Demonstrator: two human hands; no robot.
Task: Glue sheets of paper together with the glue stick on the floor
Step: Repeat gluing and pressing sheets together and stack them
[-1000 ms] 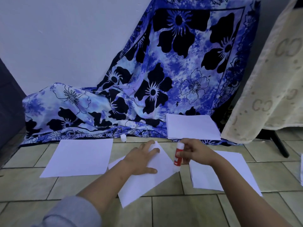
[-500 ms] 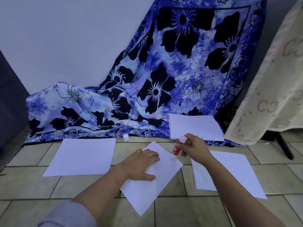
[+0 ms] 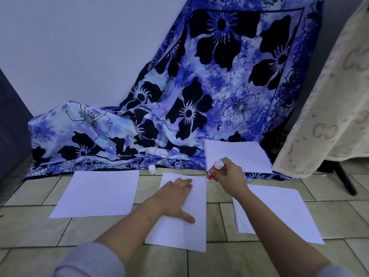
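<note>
**Glue stick at the corner of the middle sheet**

On the tiled floor, a blue flowered cloth hung from the wall and spilled onto the tiles. At the left lay a single white sheet, and just beyond its far right corner stood a small white cap. The middle sheet lay lengthwise away from the person, with the left hand pressed flat on it, fingers straight and thumb spread. The right hand had its fingers curled round the glue stick, a red tube with a white end. It was tilted, with its long axis running from upper right down to lower left and its tip at the sheet's far right corner. Behind it a paper stack rested on the cloth's edge. More sheets lay to the right, partly hidden by the right forearm. A cream blanket hung at the far right.
</note>
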